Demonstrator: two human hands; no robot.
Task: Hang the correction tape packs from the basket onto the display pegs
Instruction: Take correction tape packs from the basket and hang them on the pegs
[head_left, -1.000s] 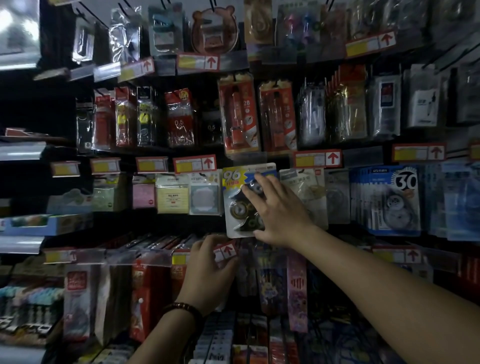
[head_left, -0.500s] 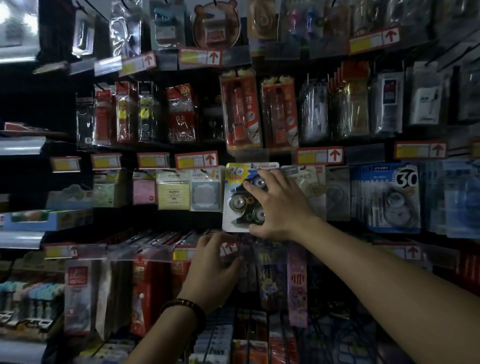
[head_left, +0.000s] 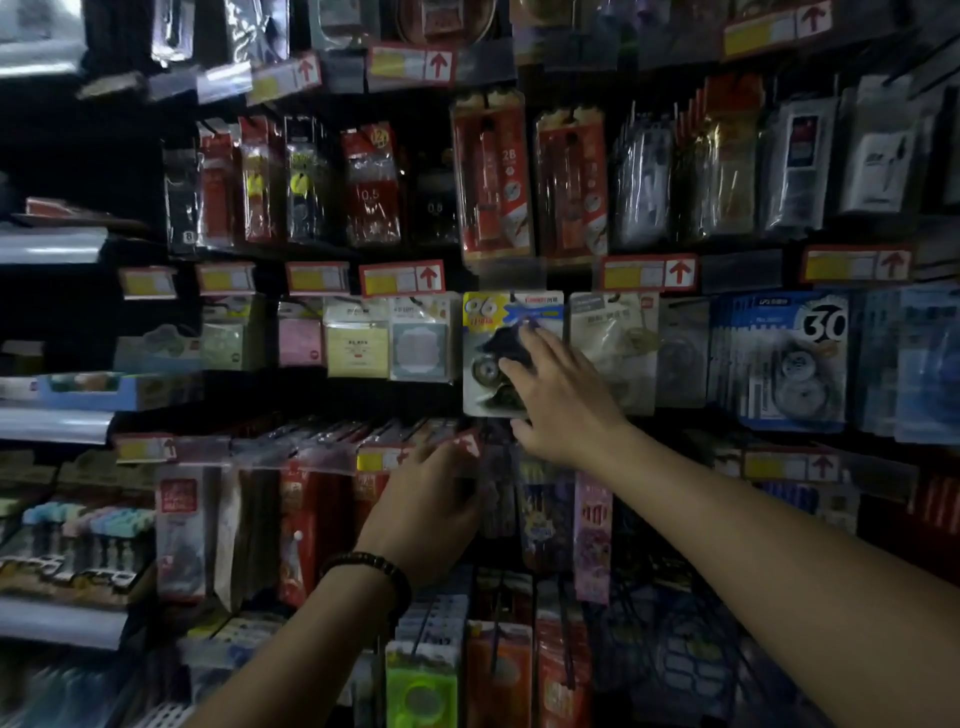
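Centre of frame: correction tape pack (head_left: 485, 358) hangs in the middle row of the peg wall. My right hand (head_left: 563, 402) lies over its right half, fingers on its front, thumb at its lower right corner. Left of the pack: sticky-note packs (head_left: 358, 343). Right of it: another pack (head_left: 613, 338), then a stack of tape packs (head_left: 779, 364) at centre right. Directly below: my left hand (head_left: 426, 512), fingertips at a price tag (head_left: 467, 446) of the row beneath. Lower left of frame: shelves (head_left: 57, 618), beside the peg wall.
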